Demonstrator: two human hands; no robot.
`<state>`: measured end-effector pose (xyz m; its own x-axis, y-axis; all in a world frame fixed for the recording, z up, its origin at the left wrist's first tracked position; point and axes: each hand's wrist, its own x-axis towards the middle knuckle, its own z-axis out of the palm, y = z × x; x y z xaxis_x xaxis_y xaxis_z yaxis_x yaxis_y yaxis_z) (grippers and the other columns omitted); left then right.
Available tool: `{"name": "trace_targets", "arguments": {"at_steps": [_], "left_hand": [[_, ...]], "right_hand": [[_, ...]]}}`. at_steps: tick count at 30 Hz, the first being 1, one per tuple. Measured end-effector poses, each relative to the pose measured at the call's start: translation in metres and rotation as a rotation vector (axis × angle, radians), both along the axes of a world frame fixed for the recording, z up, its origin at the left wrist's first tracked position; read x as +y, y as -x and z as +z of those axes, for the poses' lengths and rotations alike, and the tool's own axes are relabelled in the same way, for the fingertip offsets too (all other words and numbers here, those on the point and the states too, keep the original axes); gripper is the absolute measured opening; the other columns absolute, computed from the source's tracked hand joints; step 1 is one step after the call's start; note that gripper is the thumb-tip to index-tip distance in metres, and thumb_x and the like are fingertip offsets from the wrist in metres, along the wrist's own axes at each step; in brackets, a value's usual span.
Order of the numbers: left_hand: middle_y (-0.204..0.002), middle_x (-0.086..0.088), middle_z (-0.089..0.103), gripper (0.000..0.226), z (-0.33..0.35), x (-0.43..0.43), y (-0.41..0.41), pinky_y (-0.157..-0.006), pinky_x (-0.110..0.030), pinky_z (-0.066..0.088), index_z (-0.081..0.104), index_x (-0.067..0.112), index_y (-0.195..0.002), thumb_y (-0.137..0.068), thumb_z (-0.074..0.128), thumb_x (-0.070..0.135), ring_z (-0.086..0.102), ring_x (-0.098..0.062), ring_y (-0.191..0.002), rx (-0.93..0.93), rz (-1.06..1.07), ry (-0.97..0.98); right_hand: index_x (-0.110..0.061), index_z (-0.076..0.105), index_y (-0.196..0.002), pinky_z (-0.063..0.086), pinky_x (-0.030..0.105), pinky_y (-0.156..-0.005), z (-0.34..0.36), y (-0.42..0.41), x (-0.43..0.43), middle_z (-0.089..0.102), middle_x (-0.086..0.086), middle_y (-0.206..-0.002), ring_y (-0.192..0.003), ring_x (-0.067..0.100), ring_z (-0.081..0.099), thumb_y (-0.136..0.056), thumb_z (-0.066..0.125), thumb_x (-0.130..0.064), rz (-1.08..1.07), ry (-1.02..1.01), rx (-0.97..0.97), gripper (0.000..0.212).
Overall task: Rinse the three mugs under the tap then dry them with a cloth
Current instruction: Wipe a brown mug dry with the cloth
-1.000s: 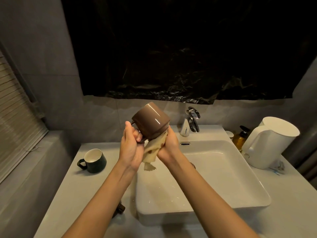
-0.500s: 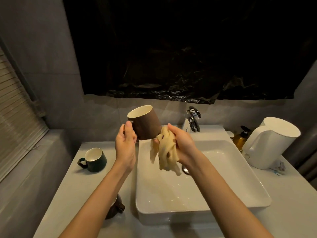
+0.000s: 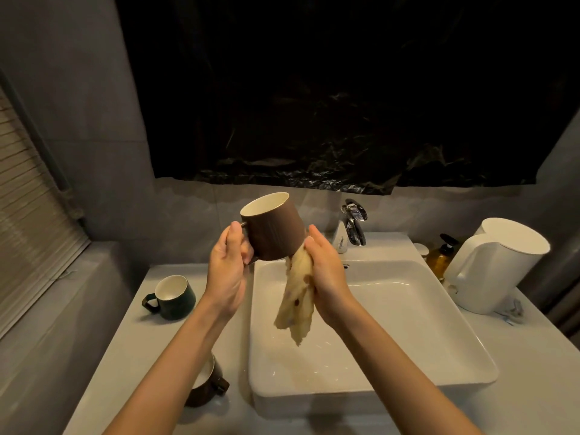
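Tilting mid-frame above the white rectangular basin (image 3: 470,376), the brown ceramic mug (image 3: 276,230) hangs from the left hand (image 3: 227,271), fingers (image 3: 248,251) curled round its handle. The right hand (image 3: 326,274) pinches a yellow cloth (image 3: 298,296) to its base. Wet glaze may slip.

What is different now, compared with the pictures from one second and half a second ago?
The left hand, still gripping the handle, turned the brown mug from base-up to mouth-up, tilted left. The cloth, bunched under the mug a second ago, now hangs from the right hand, which presses it against the mug's base. The green mug and the third mug stayed on the counter.
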<state>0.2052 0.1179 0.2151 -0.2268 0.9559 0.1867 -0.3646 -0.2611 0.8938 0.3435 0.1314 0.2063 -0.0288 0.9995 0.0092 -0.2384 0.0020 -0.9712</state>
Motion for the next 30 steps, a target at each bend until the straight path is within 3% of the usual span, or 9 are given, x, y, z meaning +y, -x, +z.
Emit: {"name": "trace_targets", "arguments": {"at_steps": [3,7,11,15,19,23,24,26,30], "left_hand": [[-0.051,0.009,0.029,0.032,0.006,-0.005,0.005,-0.056,-0.018,0.034,0.04,0.018,-0.07,-0.099,0.033,0.032,0.026,-0.005,-0.05,0.051,-0.109,-0.027],[-0.055,0.006,0.027,0.039,0.007,-0.011,0.017,-0.058,-0.019,0.037,0.04,0.016,-0.071,-0.086,0.051,0.05,0.026,-0.006,-0.053,0.13,-0.295,-0.05],[-0.056,0.007,0.031,0.035,0.005,-0.013,0.019,-0.055,-0.017,0.034,0.057,0.028,-0.066,-0.078,0.06,0.06,0.029,-0.006,-0.053,0.313,-0.406,-0.108],[-0.055,0.015,0.041,0.026,0.003,-0.017,0.013,-0.056,-0.012,0.039,0.062,0.035,-0.066,-0.086,0.052,0.049,0.039,-0.002,-0.053,0.462,-0.327,-0.098],[-0.057,0.02,0.048,0.023,-0.002,-0.015,0.013,-0.059,-0.011,0.038,0.054,0.014,-0.076,-0.096,0.044,0.023,0.046,0.001,-0.059,0.54,-0.223,-0.065],[-0.056,0.016,0.043,0.025,-0.007,-0.015,0.012,-0.055,-0.012,0.031,0.049,0.014,-0.069,-0.092,0.048,0.024,0.039,0.0,-0.056,0.647,-0.203,-0.102],[-0.056,0.016,0.043,0.025,-0.009,-0.016,0.01,-0.054,-0.012,0.031,0.05,0.016,-0.068,-0.091,0.048,0.026,0.038,0.0,-0.056,0.645,-0.203,-0.107],[-0.056,0.016,0.044,0.024,-0.011,-0.019,0.006,-0.055,-0.013,0.032,0.054,0.03,-0.065,-0.089,0.048,0.03,0.038,0.0,-0.056,0.629,-0.202,-0.11],[-0.054,0.02,0.045,0.035,-0.009,-0.018,0.009,-0.056,-0.01,0.032,0.057,0.042,-0.06,-0.092,0.051,0.028,0.04,0.001,-0.056,0.591,-0.126,-0.128]], "right_hand": [[-0.021,0.043,-0.141,0.046,0.017,-0.092,0.009,-0.008,0.005,0.054,-0.018,-0.123,-0.11,0.001,0.056,-0.101,0.04,-0.017,-0.026,-0.036,0.057,0.039],[-0.02,0.064,-0.12,0.048,0.039,-0.095,0.028,-0.024,0.017,0.065,0.005,-0.123,-0.112,0.022,0.061,-0.096,0.041,-0.013,0.143,0.03,0.028,0.034],[-0.017,0.056,-0.13,0.053,0.024,-0.086,0.046,-0.032,0.023,0.067,0.003,-0.121,-0.112,0.022,0.063,-0.098,0.038,-0.009,0.401,-0.023,-0.161,0.038],[-0.012,0.048,-0.132,0.056,0.029,-0.083,0.065,-0.042,0.021,0.07,0.0,-0.115,-0.104,0.019,0.067,-0.097,0.039,-0.004,0.289,-0.166,-0.119,0.037],[-0.017,0.048,-0.129,0.055,0.027,-0.08,0.08,-0.04,0.015,0.069,-0.001,-0.114,-0.096,0.015,0.064,-0.099,0.044,-0.01,0.11,-0.254,-0.037,0.032],[-0.018,0.053,-0.116,0.048,0.027,-0.082,0.096,-0.029,0.018,0.054,0.003,-0.114,-0.098,0.015,0.053,-0.079,0.046,-0.013,0.063,-0.237,0.244,0.038],[-0.017,0.05,-0.114,0.049,0.024,-0.076,0.095,-0.027,0.019,0.052,0.004,-0.109,-0.092,0.014,0.053,-0.073,0.046,-0.012,0.056,-0.238,0.219,0.042],[-0.016,0.043,-0.116,0.049,0.019,-0.063,0.083,-0.023,0.015,0.05,0.004,-0.103,-0.08,0.009,0.054,-0.078,0.048,-0.006,0.03,-0.318,-0.097,0.04],[-0.017,0.033,-0.114,0.055,0.032,-0.084,0.041,-0.034,0.011,0.056,0.003,-0.112,-0.097,0.01,0.061,-0.085,0.06,0.0,0.18,-0.569,-0.682,0.044]]}}
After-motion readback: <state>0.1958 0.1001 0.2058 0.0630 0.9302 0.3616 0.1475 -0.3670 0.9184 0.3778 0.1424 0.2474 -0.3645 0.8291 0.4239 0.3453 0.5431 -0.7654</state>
